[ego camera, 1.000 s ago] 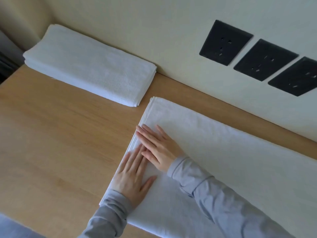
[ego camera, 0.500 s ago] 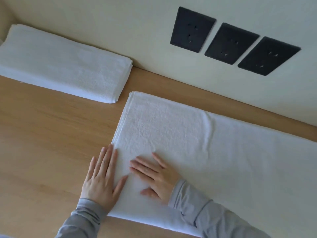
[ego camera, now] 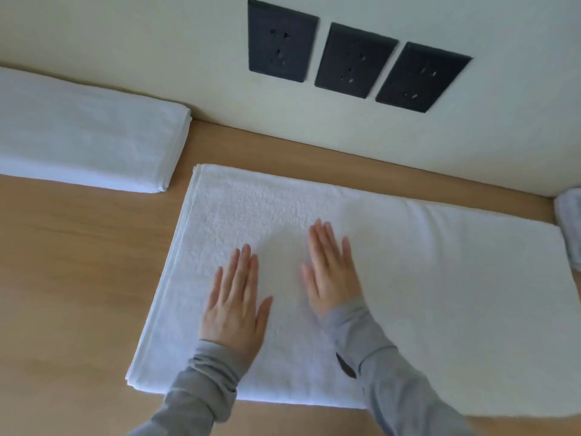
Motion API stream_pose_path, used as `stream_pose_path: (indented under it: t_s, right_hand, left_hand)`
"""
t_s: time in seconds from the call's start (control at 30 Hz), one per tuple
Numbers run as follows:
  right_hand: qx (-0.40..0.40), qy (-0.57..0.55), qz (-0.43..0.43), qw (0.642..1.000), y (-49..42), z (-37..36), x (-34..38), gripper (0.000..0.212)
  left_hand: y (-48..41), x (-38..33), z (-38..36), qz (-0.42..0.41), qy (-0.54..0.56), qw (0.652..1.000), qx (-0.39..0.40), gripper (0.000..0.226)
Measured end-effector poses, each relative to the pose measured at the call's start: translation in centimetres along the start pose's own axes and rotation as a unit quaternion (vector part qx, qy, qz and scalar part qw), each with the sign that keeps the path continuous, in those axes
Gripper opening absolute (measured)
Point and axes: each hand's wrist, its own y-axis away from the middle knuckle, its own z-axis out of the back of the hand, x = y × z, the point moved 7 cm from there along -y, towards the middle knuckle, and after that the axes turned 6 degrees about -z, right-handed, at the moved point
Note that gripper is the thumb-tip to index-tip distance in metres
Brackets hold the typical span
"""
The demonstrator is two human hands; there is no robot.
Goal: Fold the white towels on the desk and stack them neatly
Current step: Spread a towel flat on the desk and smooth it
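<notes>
Where the worktop [ego camera: 78,278] meets its back edge, a white towel [ego camera: 440,294] lies folded flat; left hand [ego camera: 234,305] and right hand [ego camera: 330,272] press it, fingers [ego camera: 317,243] straight, grasping nothing.

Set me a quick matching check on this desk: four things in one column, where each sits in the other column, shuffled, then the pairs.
Things
1. folded towel stack
2. long towel
3. black wall sockets
4. third towel

Places
a. on the wall, above the desk
b. cut off at the right edge of view
c. under the flat left hand and right hand
d. left end of the desk, by the wall

Pairs: 1-d; 2-c; 3-a; 4-b
</notes>
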Motion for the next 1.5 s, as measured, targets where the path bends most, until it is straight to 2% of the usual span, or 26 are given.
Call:
stream_pose_path:
  t_s: [0.07,0.13,0.23,0.37,0.43,0.47,0.53,0.6,0.67,0.7,0.77,0.9,1.0,1.07,1.13,1.23,1.3,1.37,1.43,1.5]
  right_hand:
    - [0.013,-0.001,0.044,0.999,3.3,-1.8,3.3,0.053]
    - [0.034,0.01,0.019,0.999,5.4,-2.6,1.2,0.054]
    - [0.039,0.028,-0.102,0.994,8.0,-1.4,-7.6,0.058]
    - [0.065,0.058,-0.321,0.943,11.4,0.8,-19.2,0.065]
    - [0.054,0.043,-0.388,0.919,12.3,1.7,-20.3,0.068]
    - [0.027,0.029,-0.394,0.918,12.1,2.1,-19.4,0.07]
    - [-0.014,0.001,-0.311,0.95,10.5,2.4,-14.4,0.068]
    - [0.002,-0.002,-0.139,0.99,9.6,0.5,-7.2,0.063]
    - [0.042,0.004,-0.022,0.999,10.7,-1.7,-3.4,0.058]
    - [0.05,0.008,-0.006,0.999,11.3,-2.1,-4.0,0.057]
    - [0.048,0.032,-0.051,0.997,12.6,-1.7,-9.1,0.058]
    - [0.055,0.067,-0.239,0.967,17.9,1.3,-23.1,0.065]
    - [0.097,0.061,-0.308,0.944,21.2,1.9,-29.1,0.072]
    - [0.111,0.058,-0.307,0.944,21.7,2.1,-29.7,0.073]
    - [0.078,0.054,-0.275,0.957,20.7,2.6,-28.1,0.073]
    - [0.01,-0.006,-0.12,0.993,17.2,3.1,-22.9,0.058]
    - [0.026,-0.011,-0.026,0.999,15.4,2.5,-20.5,0.055]
    - [0.043,0.009,0.016,0.999,14.8,1.9,-21.2,0.055]
    - [0.053,0.033,-0.014,0.998,15.5,1.9,-25.0,0.058]
    - [0.048,0.056,-0.104,0.992,17.2,2.7,-30.8,0.061]
  left_hand:
    - [-1.1,-2.0,-1.4,-0.038,-0.013,0.999,0.025,0.062]
    - [-1.4,-1.7,-2.4,-0.044,-0.033,0.998,0.045,0.065]
    - [-1.2,-0.9,-3.1,-0.043,-0.044,0.997,0.045,0.067]
    - [-1.3,-1.0,-3.5,-0.037,-0.048,0.997,0.053,0.068]
    - [-1.3,-1.0,-3.5,-0.036,-0.051,0.997,0.051,0.068]
    - [-1.3,-1.0,-3.4,-0.037,-0.051,0.997,0.049,0.068]
    - [-1.4,-1.0,-3.4,-0.037,-0.05,0.997,0.047,0.068]
    - [-1.4,-1.0,-3.4,-0.037,-0.047,0.997,0.046,0.068]
    - [-1.5,-1.0,-3.3,-0.04,-0.048,0.997,0.042,0.069]
    - [-1.4,-1.0,-3.3,-0.042,-0.051,0.997,0.041,0.069]
    - [-1.4,-1.0,-3.3,-0.042,-0.059,0.996,0.043,0.071]
    - [-1.5,-1.2,-3.2,-0.042,-0.071,0.996,0.046,0.074]
    - [-1.6,-1.7,-2.8,0.014,-0.055,0.998,0.023,0.074]
    - [-1.8,-4.5,-3.1,0.065,-0.026,0.997,-0.012,0.073]
    - [-2.5,-10.1,-4.3,0.052,-0.013,0.998,-0.023,0.074]
    - [-4.4,-20.0,-7.7,-0.022,0.003,1.0,-0.004,0.076]
    - [-5.5,-23.6,-9.5,-0.033,-0.01,0.999,0.018,0.075]
    - [-5.8,-24.5,-10.6,-0.033,-0.041,0.998,0.021,0.068]
    - [-5.8,-24.2,-11.1,-0.035,-0.066,0.997,0.02,0.066]
    - [-5.6,-24.0,-11.3,-0.038,-0.082,0.996,0.022,0.066]
